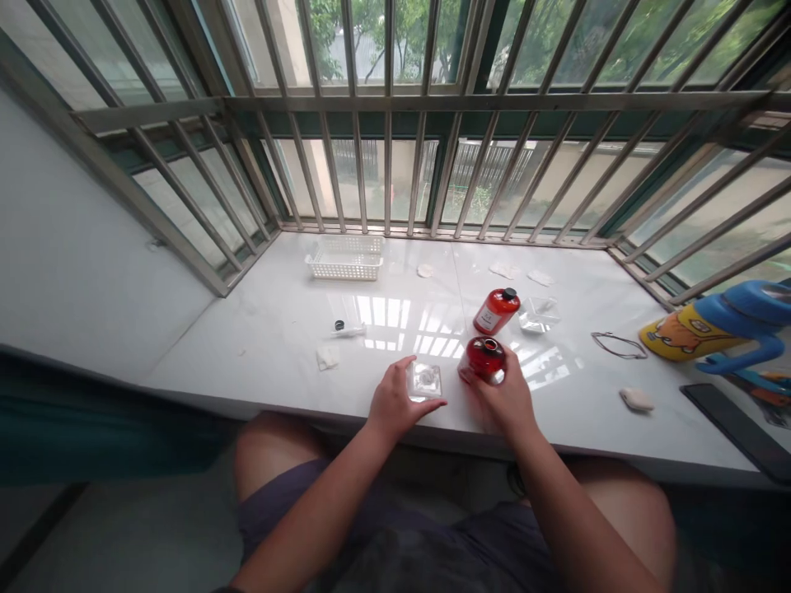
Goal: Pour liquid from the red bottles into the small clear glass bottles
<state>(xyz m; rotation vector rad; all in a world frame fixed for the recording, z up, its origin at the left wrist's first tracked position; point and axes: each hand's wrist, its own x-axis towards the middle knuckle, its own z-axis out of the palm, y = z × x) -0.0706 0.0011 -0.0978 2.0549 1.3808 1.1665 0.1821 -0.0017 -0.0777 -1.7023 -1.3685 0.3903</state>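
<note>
My left hand [395, 397] is curled round a small square clear container [425, 380], fingers at its left side and thumb along its near edge. It rests on the white counter and has a round shape at its centre. Just to the right, my right hand [505, 394] grips a red see-through bottle [480, 356] with an uncapped round mouth. Behind that bottle is a second red bottle [494, 311] with a black cap and a white label. Beside it sits an open clear square dish [539, 315].
A white perforated basket [344, 268] stands near the barred window. A small black cap [339, 325] and a crumpled white tissue [327, 357] lie left. Rightward are a cord loop [618, 346], a pale lump [636, 400], a dark phone [735, 428] and a blue-yellow flask [710, 325].
</note>
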